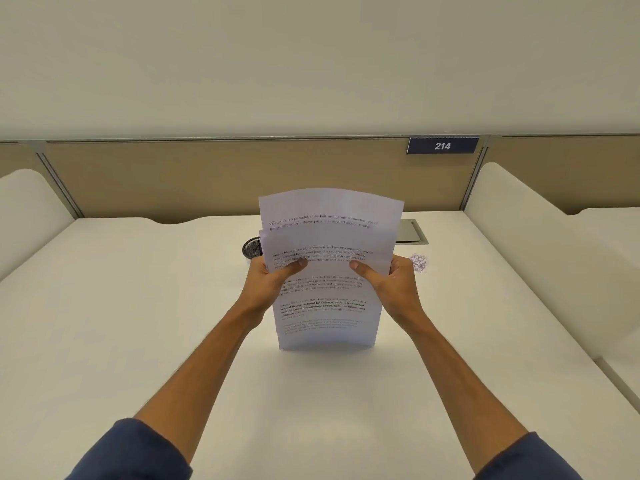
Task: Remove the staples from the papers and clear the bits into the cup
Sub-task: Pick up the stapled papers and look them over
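Holding a stack of white printed paper sheets (329, 271) upright, both hands grip it by its two side edges above the white desk (138, 306). The left hand (273, 278) pinches the left edge, with its thumb (294, 266) lying flat on the front page and the other fingers hidden behind the sheets. The right hand (391, 282) pinches the right edge in the same way, thumb (360, 268) on the front and fingers behind. The lower edge of the stack stands on the desk or just above it; I cannot tell which. The sheets are not aligned: one sheet at the back rises higher than the front ones, and the tops curve a little backward.

A black wire mesh cup (252, 248) stands on the desk behind the left edge of the papers, partly covered by them. A small heap of pale paper and staple bits (419, 262) lies on the desk just to the right of the right hand. A grey metal cable hatch (412, 231) is set in the desk behind the papers. On the beige partition at the back hangs a dark blue sign with the number 214 (442, 145). Both forearms show dark blue sleeves (152, 452) pushed up.
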Demonstrator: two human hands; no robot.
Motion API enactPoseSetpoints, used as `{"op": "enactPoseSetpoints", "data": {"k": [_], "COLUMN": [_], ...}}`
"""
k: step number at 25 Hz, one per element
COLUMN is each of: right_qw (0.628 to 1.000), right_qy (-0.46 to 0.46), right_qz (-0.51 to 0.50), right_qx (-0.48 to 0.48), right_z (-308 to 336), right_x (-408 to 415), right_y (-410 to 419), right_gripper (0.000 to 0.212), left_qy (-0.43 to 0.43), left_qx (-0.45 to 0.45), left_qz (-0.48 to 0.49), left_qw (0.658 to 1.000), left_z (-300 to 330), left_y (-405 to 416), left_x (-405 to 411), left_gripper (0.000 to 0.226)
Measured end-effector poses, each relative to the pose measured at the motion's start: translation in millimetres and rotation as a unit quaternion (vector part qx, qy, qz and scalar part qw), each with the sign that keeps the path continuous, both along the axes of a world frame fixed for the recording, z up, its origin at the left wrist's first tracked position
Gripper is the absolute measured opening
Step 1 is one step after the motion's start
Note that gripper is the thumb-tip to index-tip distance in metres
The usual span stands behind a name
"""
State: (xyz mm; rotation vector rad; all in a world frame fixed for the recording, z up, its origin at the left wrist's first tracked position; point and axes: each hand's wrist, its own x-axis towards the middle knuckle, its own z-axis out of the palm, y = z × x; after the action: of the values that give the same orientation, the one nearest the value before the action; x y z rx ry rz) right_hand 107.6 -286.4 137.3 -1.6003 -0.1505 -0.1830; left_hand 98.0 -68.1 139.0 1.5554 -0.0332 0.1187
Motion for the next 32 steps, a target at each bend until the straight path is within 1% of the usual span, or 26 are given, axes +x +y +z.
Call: {"op": "enactPoseSetpoints", "data": {"k": [3,6,10,13,15,17,19,20,23,25,30,32], "right_qw": [1.000,1.000,0.999,0.998,0.999,1.000,0.999,0.999,0.999,0.999,0.999,0.999], "right_qy": [-0.001,-0.006,-0.026,-0.037,-0.021,-0.005,-0.004,-0.008,-0.015,-0.006,0.006,0.015], "right_qz": [-0.007,0.000,-0.009,-0.012,0.000,0.018,0.029,0.028,0.030,0.043,0.037,0.037], "right_qx": [-0.005,0.003,0.033,0.055,0.046,0.024,0.016,0.016,0.015,0.015,0.031,0.032], "right_z": [0.3,4.7,16.8,21.2,16.8,8.9,3.8,2.9,5.1,0.5,-9.6,-12.8], "right_x": [-0.8,-3.1,-3.7,-0.3,0.0,-1.7,-3.3,-3.5,-4.1,-5.2,-6.7,-7.5], "right_y": [-2.6,-2.0,0.5,0.0,-1.5,-1.6,-0.2,-0.1,-1.7,-2.6,-2.1,-0.9], "right_gripper": [0.010,0.011,0.015,0.022,0.020,0.016,0.015,0.015,0.016,0.016,0.016,0.016], "left_qy": [0.002,-0.005,-0.022,-0.030,-0.019,0.000,0.013,0.012,-0.005,-0.008,0.009,0.013], "left_qx": [0.006,0.007,0.001,0.000,-0.003,-0.003,0.003,0.003,0.007,0.010,-0.001,0.008], "left_qz": [0.001,-0.009,-0.016,-0.017,-0.026,-0.040,-0.046,-0.047,-0.050,-0.055,-0.031,-0.027], "left_qw": [1.000,1.000,1.000,0.999,0.999,0.999,0.999,0.999,0.999,0.998,0.999,1.000], "left_z": [-1.3,3.7,14.0,16.9,10.9,1.6,-3.7,-4.1,-2.6,-3.7,-12.5,-15.5], "left_y": [1.4,0.6,-0.7,0.8,2.2,2.2,2.0,2.0,3.3,4.3,0.2,-2.0], "left_x": [-0.3,-0.2,5.1,7.7,7.2,5.2,3.0,2.3,0.1,-3.0,-8.0,-8.4], "left_gripper": [0.018,0.024,0.018,0.021,0.022,0.029,0.037,0.038,0.030,0.030,0.023,0.021]}}
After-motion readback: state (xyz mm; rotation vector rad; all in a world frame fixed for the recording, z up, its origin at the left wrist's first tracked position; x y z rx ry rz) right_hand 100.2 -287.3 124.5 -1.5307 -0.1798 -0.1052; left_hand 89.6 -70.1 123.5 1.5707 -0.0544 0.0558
